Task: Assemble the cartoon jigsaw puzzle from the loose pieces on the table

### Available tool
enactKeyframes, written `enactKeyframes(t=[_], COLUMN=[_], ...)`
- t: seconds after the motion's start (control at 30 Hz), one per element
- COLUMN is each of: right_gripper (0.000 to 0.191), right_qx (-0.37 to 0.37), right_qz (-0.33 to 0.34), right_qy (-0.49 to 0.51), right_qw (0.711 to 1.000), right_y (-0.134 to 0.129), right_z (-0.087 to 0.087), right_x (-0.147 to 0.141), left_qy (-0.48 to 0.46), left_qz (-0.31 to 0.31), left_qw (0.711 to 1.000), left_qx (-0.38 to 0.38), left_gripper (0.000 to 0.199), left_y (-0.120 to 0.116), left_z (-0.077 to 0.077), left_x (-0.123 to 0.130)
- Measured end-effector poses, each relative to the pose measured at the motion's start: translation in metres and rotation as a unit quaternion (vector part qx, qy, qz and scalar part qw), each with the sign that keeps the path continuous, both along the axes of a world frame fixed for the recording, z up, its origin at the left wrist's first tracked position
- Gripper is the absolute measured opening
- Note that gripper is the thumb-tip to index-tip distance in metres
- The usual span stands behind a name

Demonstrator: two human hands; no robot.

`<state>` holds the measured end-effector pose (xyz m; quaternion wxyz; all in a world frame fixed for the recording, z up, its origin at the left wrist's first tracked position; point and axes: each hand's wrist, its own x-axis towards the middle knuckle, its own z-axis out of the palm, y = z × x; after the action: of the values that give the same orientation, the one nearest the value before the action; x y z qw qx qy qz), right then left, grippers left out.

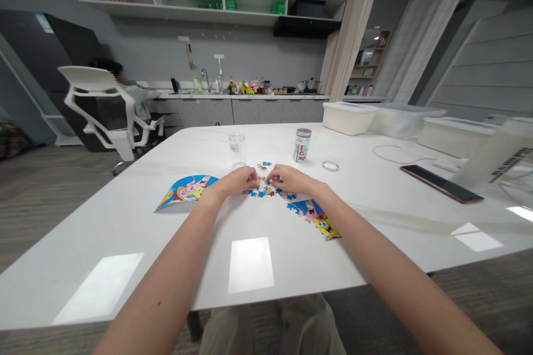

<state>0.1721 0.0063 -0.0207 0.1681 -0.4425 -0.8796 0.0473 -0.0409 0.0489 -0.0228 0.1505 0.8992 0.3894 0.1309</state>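
Observation:
Loose jigsaw puzzle pieces (262,191) lie in a small pile on the white table, between and just in front of my hands. My left hand (238,180) is at the pile's left side, its fingers curled and pressed together. At the right side, my right hand (290,178) has its thumb and fingers bent in a pinch over the pieces. Anything in either hand is too small to make out. A joined section of puzzle (313,215), showing pink and yellow cartoon figures, lies beside my right forearm. Left of my left hand rests a curved picture sheet (185,191) with similar figures.
Behind the pile stand a clear jar (237,150) and a printed can (302,145), with a round lid (330,166) nearby. A phone (441,183), a cable and plastic boxes (348,117) are on the right. Someone sits beyond a white chair (100,100).

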Motion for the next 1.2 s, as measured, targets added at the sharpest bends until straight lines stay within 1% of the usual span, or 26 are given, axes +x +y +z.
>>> enactKeyframes(t=[0.07, 0.2, 0.3, 0.43, 0.6, 0.73, 0.8, 0.9, 1.0, 1.1, 1.2], right_gripper=[0.024, 0.023, 0.021, 0.022, 0.024, 0.027, 0.029, 0.028, 0.025, 0.023, 0.023], right_qx=[0.004, 0.002, 0.001, -0.007, -0.032, -0.050, -0.043, -0.020, -0.017, -0.028, -0.037], right_qz=[-0.004, -0.006, -0.023, -0.035, -0.042, -0.023, -0.014, -0.018, -0.037, -0.073, -0.098], right_qy=[0.002, 0.001, -0.013, -0.018, -0.001, 0.000, 0.003, 0.012, 0.013, 0.005, 0.007], right_qw=[1.000, 1.000, 1.000, 0.999, 0.999, 0.998, 0.999, 1.000, 0.999, 0.997, 0.994], right_y=[-0.001, -0.003, -0.004, -0.003, -0.001, -0.001, -0.001, 0.001, 0.003, 0.006, 0.008], right_z=[-0.001, 0.000, 0.002, 0.003, 0.005, 0.005, 0.005, 0.004, 0.004, 0.003, 0.002], right_x=[-0.001, -0.004, -0.003, 0.003, 0.016, 0.023, 0.025, 0.029, 0.036, 0.044, 0.048], left_qy=[0.005, 0.026, 0.038, 0.050, 0.061, 0.061, 0.061, 0.063, 0.063, 0.061, 0.066], left_qz=[-0.004, -0.001, -0.001, -0.004, -0.001, 0.002, 0.004, 0.009, 0.014, 0.009, 0.012], left_qw=[1.000, 0.999, 0.999, 0.998, 0.997, 0.997, 0.997, 0.997, 0.997, 0.998, 0.997], left_qx=[-0.009, 0.025, 0.032, 0.034, 0.042, 0.041, 0.040, 0.037, 0.031, 0.024, 0.037], left_gripper=[0.014, 0.014, 0.015, 0.015, 0.015, 0.016, 0.017, 0.018, 0.018, 0.019, 0.020], left_y=[-0.001, -0.003, -0.002, 0.001, -0.002, -0.002, 0.000, 0.001, 0.000, -0.003, -0.004], left_z=[0.001, 0.003, 0.003, 0.003, 0.006, 0.006, 0.004, 0.003, 0.004, 0.006, 0.006], left_x=[-0.001, -0.002, -0.002, 0.000, 0.001, 0.002, 0.002, 0.002, 0.003, 0.003, 0.004])
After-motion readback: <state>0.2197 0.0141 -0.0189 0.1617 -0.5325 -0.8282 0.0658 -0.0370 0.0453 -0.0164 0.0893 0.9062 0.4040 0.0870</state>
